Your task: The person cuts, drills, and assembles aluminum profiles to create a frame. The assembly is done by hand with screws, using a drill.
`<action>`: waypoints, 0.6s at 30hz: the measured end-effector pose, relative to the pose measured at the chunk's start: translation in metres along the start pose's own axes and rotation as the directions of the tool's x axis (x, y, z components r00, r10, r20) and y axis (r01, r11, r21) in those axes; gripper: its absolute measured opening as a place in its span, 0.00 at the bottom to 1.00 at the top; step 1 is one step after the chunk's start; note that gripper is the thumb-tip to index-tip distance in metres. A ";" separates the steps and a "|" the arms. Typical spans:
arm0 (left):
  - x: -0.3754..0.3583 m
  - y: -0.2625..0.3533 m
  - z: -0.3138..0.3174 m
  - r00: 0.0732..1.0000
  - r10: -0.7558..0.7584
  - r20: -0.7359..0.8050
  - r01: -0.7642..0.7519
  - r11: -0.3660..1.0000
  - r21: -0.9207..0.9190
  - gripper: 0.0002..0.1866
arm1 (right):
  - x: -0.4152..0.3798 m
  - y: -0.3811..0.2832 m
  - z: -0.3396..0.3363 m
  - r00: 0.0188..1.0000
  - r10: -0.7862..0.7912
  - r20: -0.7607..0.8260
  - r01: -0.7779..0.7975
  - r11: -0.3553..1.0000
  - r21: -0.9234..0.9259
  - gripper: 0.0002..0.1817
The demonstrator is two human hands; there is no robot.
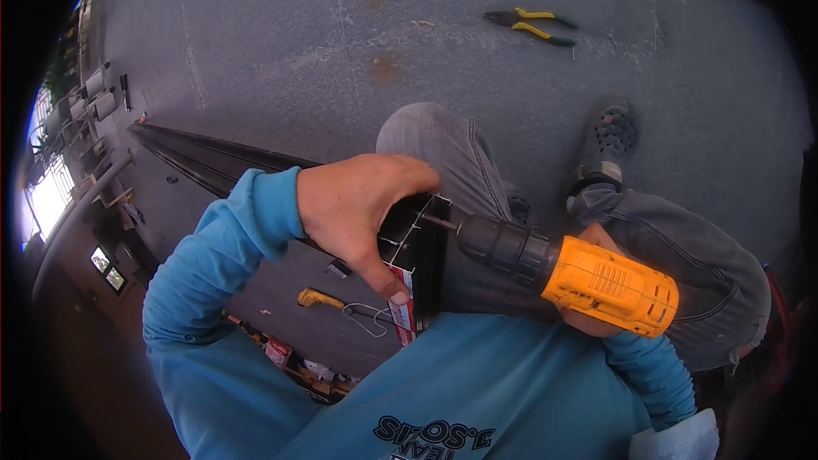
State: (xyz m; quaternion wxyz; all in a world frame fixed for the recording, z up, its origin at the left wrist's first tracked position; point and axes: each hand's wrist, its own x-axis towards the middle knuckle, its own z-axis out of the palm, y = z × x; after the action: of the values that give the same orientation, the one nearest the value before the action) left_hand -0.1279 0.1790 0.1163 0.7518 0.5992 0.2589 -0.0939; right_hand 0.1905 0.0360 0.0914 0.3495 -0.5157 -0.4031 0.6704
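My left hand (362, 213) wraps around the end of a long black profile (230, 149), thumb near a red and white label (400, 311). The profile's open end, with thin pale edges inside, faces right. In my right hand (596, 319), mostly hidden behind the tool, is a yellow and black power drill (609, 285). Its bit (441, 222) points left, with the tip right at the profile's end. Both my knees are bent around the work.
Pliers with yellow and green handles (532, 25) lie on the grey floor (281, 25), with nails nearby. A yellow tool (319, 297) with a pale cord rests at lower left. My shoe (611, 140) stands at right. Boxes and packages (277, 351) sit along the lower left.
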 end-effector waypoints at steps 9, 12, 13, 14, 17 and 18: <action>0.001 -0.003 0.001 0.999 0.037 0.024 -0.038 0.998 0.041 0.38 | -0.003 0.014 0.011 0.992 -0.058 -0.115 0.067 0.995 0.073 0.19; 0.001 -0.001 0.001 0.999 0.010 0.045 -0.011 0.999 0.030 0.38 | 0.000 0.007 0.002 0.999 -0.003 -0.033 0.013 0.949 0.316 0.16; 0.001 -0.001 0.000 0.998 -0.001 0.059 -0.001 1.000 0.028 0.38 | 0.005 -0.005 -0.002 0.988 0.142 0.066 -0.156 0.918 0.365 0.15; 0.002 -0.001 0.001 0.998 -0.002 0.059 0.000 0.999 0.032 0.38 | 0.008 -0.013 -0.003 0.946 0.277 0.171 -0.323 0.859 0.397 0.15; -0.003 0.000 0.004 0.999 0.003 0.045 -0.004 1.000 0.022 0.41 | -0.004 0.017 -0.016 0.884 0.129 0.449 -0.466 0.172 0.868 0.15; -0.008 0.002 0.005 1.000 -0.014 -0.024 0.014 1.000 0.000 0.43 | -0.006 0.027 -0.017 0.885 0.123 0.450 -0.465 0.172 0.868 0.15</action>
State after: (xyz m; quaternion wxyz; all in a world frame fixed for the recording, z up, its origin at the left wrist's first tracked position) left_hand -0.1320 0.1732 0.1223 0.7480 0.5984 0.2720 -0.0922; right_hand 0.2073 0.0222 0.0671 0.3921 -0.1590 0.1596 0.8919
